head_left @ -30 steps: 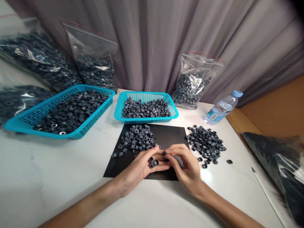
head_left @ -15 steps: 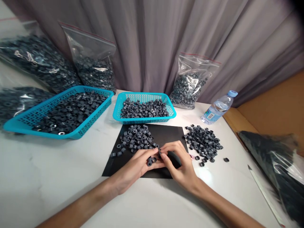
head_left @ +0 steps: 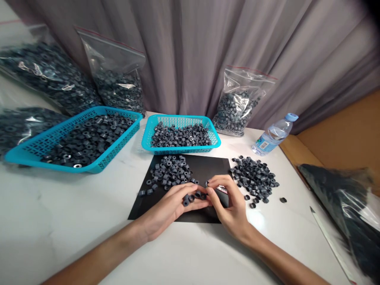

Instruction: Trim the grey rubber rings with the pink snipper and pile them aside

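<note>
My left hand (head_left: 175, 200) is cupped over the black sheet, with several small dark grey plastic cylinders (head_left: 191, 198) in its palm and fingers. Between the thumb and fingertips of my right hand (head_left: 230, 202) is a dark grey ring (head_left: 207, 184). A slim pinkish-white object (head_left: 222, 189) shows beneath the right fingers; its kind is unclear. The fingertips of both hands nearly meet. Just beyond them, a pile of grey cylinders with centre holes (head_left: 170, 170) lies on the black sheet (head_left: 142, 208). Thinner, ring-like grey pieces (head_left: 255, 178) are heaped to the right.
Two blue baskets (head_left: 181, 151) (head_left: 99, 168) of grey pieces stand behind and left. Zip bags (head_left: 236, 111) of similar pieces lean on the curtain (head_left: 190, 51). A water bottle (head_left: 273, 136), a pale thin strip (head_left: 331, 243) and a dark plastic bag (head_left: 341, 206) are on the right.
My right hand has drawn slightly right and away from the left fingertips, with a ring in its pinch. More of the pinkish-white object shows. The left hand has barely moved.
</note>
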Action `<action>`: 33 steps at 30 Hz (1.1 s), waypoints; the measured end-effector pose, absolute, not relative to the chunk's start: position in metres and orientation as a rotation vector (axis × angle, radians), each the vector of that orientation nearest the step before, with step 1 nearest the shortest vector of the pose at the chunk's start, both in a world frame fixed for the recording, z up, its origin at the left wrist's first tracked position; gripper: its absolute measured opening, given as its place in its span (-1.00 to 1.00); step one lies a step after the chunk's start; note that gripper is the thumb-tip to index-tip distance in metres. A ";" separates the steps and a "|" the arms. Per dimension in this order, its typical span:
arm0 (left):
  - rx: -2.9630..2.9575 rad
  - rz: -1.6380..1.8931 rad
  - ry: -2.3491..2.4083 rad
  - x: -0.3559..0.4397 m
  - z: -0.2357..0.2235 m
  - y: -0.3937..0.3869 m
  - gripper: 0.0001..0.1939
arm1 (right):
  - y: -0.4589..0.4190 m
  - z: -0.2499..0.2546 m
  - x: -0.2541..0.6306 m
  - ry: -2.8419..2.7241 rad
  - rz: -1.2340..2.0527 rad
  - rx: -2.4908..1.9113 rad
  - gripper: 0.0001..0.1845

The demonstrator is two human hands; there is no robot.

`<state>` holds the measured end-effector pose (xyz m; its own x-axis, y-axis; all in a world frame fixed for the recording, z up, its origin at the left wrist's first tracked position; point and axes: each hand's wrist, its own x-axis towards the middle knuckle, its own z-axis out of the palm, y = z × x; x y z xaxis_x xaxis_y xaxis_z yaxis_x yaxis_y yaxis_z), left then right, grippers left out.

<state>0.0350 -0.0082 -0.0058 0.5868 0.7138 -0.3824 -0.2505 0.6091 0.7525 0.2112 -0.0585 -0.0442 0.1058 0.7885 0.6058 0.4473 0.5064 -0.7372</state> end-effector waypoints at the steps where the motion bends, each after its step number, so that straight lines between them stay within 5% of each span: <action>1: 0.691 0.631 0.759 0.035 -0.006 -0.008 -0.84 | -0.059 -0.044 0.211 -1.535 0.345 -1.109 -0.85; 33: 0.662 0.716 0.871 0.037 0.001 -0.006 -0.79 | -0.062 -0.049 0.209 -1.680 0.312 -1.104 -0.75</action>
